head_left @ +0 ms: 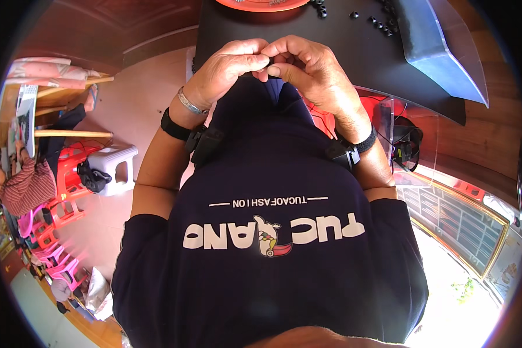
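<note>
My left hand and my right hand meet fingertip to fingertip at the near edge of a black table. Thumbs and fingers of both are pinched together. A bit of something small and dark shows between them; the fingers hide most of it, so its kind cannot be told. Beyond my right hand, several small, round, shiny black pieces lie loose on the tabletop.
An orange-red round tray stands at the far edge of view. A bluish angled panel rises at the table's right. Left, on the floor, are a white stool and red stools, near another person in a striped top.
</note>
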`<state>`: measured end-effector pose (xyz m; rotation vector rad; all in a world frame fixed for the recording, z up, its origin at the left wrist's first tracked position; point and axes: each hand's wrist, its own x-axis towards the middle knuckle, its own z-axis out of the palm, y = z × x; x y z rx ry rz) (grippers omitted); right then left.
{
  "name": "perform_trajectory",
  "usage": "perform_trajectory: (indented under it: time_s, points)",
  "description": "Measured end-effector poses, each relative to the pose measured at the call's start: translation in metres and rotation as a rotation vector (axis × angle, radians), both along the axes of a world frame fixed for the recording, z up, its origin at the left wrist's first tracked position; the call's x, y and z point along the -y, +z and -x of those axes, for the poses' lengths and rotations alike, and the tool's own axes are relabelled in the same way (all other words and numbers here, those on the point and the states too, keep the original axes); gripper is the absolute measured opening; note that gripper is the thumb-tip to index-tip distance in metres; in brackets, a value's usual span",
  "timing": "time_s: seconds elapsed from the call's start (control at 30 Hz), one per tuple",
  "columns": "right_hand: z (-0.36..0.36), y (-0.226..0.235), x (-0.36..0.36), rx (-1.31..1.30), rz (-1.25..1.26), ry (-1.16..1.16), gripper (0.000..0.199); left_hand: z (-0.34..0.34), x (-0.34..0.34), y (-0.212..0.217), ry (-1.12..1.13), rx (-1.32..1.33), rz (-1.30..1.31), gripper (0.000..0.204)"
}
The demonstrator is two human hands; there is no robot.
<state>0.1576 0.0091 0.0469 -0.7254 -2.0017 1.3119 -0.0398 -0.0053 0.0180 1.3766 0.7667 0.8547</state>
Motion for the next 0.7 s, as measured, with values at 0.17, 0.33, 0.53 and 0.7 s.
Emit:
perform_trajectory:
  time_s: [0.17, 0.33, 0.53, 0.7]
  points:
    - [0.001, -0.004, -0.008, -0.025, 0.028, 0.059, 0.013, 0.005, -0.004, -0.003, -0.041, 0.030, 0.039, 0.035]
    - [0.004, -0.008, -0.007, -0.081, 0.032, 0.043, 0.011, 0.005, -0.003, -0.001, -0.034, 0.057, 0.021, 0.035]
    - [0.004, -0.003, -0.008, -0.009, -0.056, 0.060, 0.018, 0.006, -0.006, -0.007, -0.016, 0.137, 0.048, 0.036]
    - [0.004, -0.005, -0.006, -0.007, -0.290, 0.013, 0.022, 0.007, -0.005, -0.010, -0.041, 0.211, 0.063, 0.034]
